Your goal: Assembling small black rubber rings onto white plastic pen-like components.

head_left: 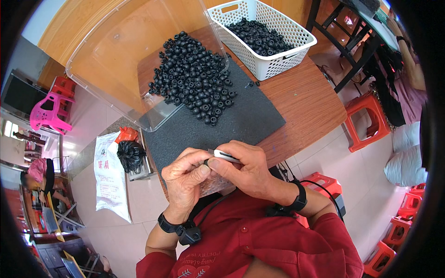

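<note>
Working at the table's near edge (pixel 320 121), both hands meet over bare dark mat (pixel 250 118) beyond the fingertips. Left hand (pixel 185 178) pinches a small black ring (pixel 206 162); right hand (pixel 245 169) grips a slim white tool (pixel 226 156). Ring mostly hidden; the ring pile (pixel 197 76) lies farther out.

A heap of small matt black rubber rings (pixel 194 74) is seen on a rough dark grey foam mat (pixel 241 120), laid over a smooth reddish wooden table (pixel 306 97); the far white perforated basket (pixel 278 60) is glossy plastic.
</note>
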A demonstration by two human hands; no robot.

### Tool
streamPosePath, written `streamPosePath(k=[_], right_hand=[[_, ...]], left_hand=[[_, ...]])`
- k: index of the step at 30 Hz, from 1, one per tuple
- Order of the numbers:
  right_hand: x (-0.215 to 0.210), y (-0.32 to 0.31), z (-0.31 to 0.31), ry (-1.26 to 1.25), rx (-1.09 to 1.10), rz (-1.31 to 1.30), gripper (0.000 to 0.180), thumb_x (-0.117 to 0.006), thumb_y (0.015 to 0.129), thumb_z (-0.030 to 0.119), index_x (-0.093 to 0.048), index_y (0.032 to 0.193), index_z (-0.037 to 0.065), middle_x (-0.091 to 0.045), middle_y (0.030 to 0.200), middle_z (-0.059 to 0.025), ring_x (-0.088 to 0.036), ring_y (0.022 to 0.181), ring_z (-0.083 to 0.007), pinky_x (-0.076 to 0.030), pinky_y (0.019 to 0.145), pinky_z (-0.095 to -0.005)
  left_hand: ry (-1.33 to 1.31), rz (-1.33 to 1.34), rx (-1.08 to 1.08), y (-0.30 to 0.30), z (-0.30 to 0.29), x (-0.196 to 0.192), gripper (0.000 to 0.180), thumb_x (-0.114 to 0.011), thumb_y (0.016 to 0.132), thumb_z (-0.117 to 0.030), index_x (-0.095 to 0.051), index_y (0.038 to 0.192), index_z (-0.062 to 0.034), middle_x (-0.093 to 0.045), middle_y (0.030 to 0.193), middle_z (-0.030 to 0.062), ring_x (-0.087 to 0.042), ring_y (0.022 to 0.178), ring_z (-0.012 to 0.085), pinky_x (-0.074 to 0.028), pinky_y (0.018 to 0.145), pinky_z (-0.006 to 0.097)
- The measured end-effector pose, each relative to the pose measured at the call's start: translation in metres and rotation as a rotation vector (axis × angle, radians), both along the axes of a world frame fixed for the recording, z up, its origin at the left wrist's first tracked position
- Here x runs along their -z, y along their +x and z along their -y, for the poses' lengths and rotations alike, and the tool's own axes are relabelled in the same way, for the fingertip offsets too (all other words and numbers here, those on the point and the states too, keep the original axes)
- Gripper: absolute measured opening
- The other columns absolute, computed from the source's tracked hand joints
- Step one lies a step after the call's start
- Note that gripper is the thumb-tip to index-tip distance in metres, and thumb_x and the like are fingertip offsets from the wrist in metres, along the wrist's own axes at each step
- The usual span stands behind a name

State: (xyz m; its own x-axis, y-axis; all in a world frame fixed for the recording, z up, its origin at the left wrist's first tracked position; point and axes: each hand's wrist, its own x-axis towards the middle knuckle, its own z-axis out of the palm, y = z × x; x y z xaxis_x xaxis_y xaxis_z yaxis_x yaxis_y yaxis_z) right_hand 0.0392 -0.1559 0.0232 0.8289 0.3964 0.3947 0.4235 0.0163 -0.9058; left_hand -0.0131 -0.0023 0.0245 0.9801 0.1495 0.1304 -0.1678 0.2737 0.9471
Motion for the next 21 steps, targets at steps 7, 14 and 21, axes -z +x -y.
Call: streamPosePath(k=[7,14,21], right_hand=[[0.004,0.0,-0.001,0.029,-0.012,-0.058,0.014,-0.067,0.083,0.013,-0.062,0.084,0.0,-0.06,0.071,-0.0088,-0.058,0.061,-0.0146,-0.044,0.052,-0.0281],[0.007,0.002,0.001,0.031,0.002,-0.065,0.015,-0.063,0.086,0.015,-0.061,0.084,0.0,-0.059,0.071,-0.01,-0.058,0.062,-0.0193,-0.044,0.054,-0.0312],[0.013,0.002,0.002,-0.057,0.109,0.179,0.014,-0.062,0.087,0.016,-0.06,0.086,0.002,-0.054,0.067,-0.0109,-0.055,0.059,-0.0292,-0.042,0.053,-0.0378]], left_hand=[[-0.161,-0.044,0.076,0.002,-0.001,0.008,0.026,-0.073,0.077,-0.007,-0.065,0.097,0.0083,-0.059,0.085,0.0095,-0.059,0.069,0.0156,-0.049,0.062,0.025],[-0.221,-0.04,0.127,0.005,-0.001,0.013,0.025,-0.071,0.079,-0.01,-0.065,0.096,0.0077,-0.06,0.083,0.0107,-0.059,0.066,0.017,-0.048,0.06,0.025],[-0.253,-0.06,0.072,0.004,-0.001,0.016,0.024,-0.07,0.08,-0.009,-0.065,0.098,0.0061,-0.063,0.085,0.0138,-0.06,0.064,0.0182,-0.048,0.055,0.025]])
